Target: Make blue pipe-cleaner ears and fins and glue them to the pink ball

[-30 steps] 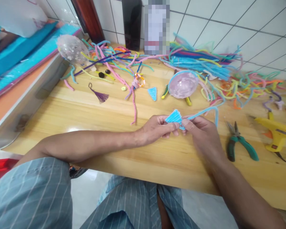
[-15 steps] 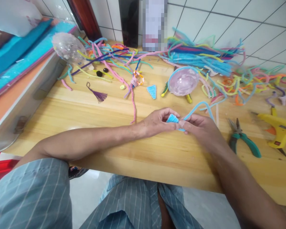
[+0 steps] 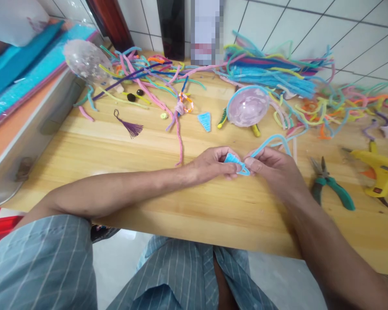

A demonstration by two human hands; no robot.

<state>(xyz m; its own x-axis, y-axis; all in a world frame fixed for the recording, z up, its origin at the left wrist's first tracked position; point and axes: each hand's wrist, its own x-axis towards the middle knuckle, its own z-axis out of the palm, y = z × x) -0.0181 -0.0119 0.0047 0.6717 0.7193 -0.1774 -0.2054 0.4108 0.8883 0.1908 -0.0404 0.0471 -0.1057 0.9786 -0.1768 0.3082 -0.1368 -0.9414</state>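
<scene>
Between the fingertips of our left hand we pinch a bright blue, ribbed, fuzzy wedge, held just above the table near its front edge. Our right hand grips a light blue, fuzzy pipe-cleaner strand beside it; the strand arches up over the knuckles, and a small loop shows below the wedge. Beyond our hands, a flat blue ribbed triangle and a glossy, pale purple, blue-rimmed oval shell sit on the pale, grained wooden tabletop. To the right we see green-handled metal pliers. Multicoloured fuzzy stems heap up against the white-tiled, dark-lined wall, and a shiny grey floor shows below.

Our fingers cover part of the wedge, and we cannot tell where the strand joins it. The yellow plastic glue gun is cut off at the right edge, the translucent plastic bin at the left. An upright panel is pixelated beyond reading.
</scene>
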